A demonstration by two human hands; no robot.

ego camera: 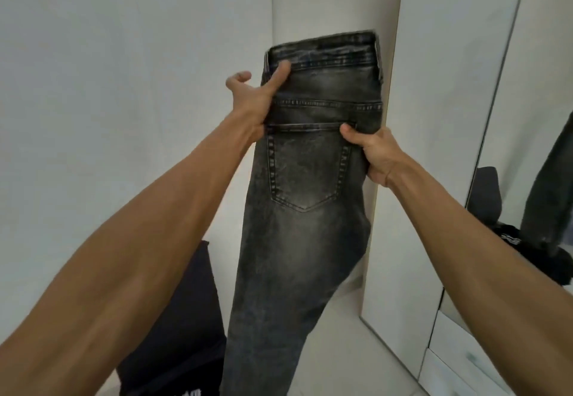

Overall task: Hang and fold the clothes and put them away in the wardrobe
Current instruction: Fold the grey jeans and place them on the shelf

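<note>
A pair of washed dark grey jeans point(313, 178) hangs lengthwise in front of me, folded leg on leg, back pocket facing me and waistband at the top. My left hand point(257, 98) grips the left edge just under the waistband, thumb pressed on the front of the denim. My right hand point(375, 157) grips the right edge at pocket height, thumb on the front and fingers behind. The legs drop out of view at the bottom.
A white wardrobe panel point(415, 147) stands right behind the jeans, with a mirrored door point(533, 116) at the right reflecting dark clothes. A black garment point(183, 333) lies low on the left. White walls point(124, 85) fill the left; pale tiled floor point(350, 349) shows below.
</note>
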